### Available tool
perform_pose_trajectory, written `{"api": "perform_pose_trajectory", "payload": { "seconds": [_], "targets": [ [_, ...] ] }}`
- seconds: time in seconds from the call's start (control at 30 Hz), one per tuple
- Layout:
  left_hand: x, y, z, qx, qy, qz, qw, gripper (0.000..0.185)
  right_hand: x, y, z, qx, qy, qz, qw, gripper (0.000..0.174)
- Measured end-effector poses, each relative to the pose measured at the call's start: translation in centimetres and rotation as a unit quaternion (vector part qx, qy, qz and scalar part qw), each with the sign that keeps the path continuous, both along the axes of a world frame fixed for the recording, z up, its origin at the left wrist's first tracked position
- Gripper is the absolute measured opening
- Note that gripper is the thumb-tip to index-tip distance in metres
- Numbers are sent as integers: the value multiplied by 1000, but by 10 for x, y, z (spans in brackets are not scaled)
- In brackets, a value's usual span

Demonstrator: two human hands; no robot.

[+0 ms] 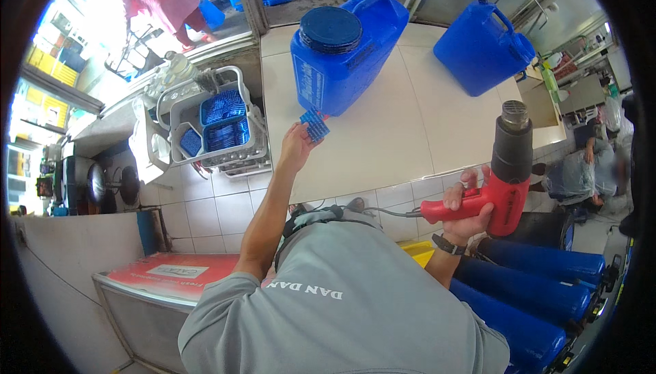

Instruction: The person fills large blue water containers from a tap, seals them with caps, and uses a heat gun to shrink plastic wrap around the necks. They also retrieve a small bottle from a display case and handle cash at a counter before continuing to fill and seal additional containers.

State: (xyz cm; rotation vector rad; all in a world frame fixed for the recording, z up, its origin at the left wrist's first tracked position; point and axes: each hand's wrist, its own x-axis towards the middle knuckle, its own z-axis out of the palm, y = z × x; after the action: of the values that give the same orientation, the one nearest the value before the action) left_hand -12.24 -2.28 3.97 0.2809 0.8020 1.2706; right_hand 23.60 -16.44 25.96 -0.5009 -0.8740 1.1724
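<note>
My left hand [301, 144] pinches a small blue printed plastic seal [314, 126] above the tiled counter [369, 153]. Just beyond it stands a large blue plastic water container [348, 61] with a dark blue screw cap [330, 29], a spout at its base and writing on its side. My right hand [469, 207] is wrapped around the handle of a red heat gun [499, 192], whose metal nozzle points away from me. A second blue water container [482, 51] stands farther right on the counter.
Left of the counter, a grey basket [179, 151] holds trays of blue seals [225, 130]. A power cord [392, 212] trails from the heat gun. Blue cylindrical tanks [533, 292] stand at right. One person [161, 7] bends outside the glass; another [581, 169] sits at right.
</note>
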Motion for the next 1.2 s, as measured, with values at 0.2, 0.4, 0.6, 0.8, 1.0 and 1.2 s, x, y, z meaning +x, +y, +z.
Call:
{"api": "perform_pose_trajectory", "payload": {
  "seconds": [0.2,0.4,0.6,0.8,1.0,1.2],
  "targets": [
    [6,1,8,3,-17,-33,999,18,0,2,4,15,-11,0,1000,87],
    [16,-1,13,45,48,-29,997,20,6,-7,2,19,1,-20,1000,86],
    [21,2,14,78,85,-36,993,21,16,-12,3,32,4,-15,999,81],
    [18,-15,-29,-45,233,31,971,18,22,-11,-7,20,32,-40,999,85],
    [-4,-31,-73,-69,214,57,973,25,26,-9,-15,9,30,-18,999,80],
    [-6,-14,-94,-46,295,73,952,23,26,0,-14,-5,32,-42,999,83]
  ]
}}
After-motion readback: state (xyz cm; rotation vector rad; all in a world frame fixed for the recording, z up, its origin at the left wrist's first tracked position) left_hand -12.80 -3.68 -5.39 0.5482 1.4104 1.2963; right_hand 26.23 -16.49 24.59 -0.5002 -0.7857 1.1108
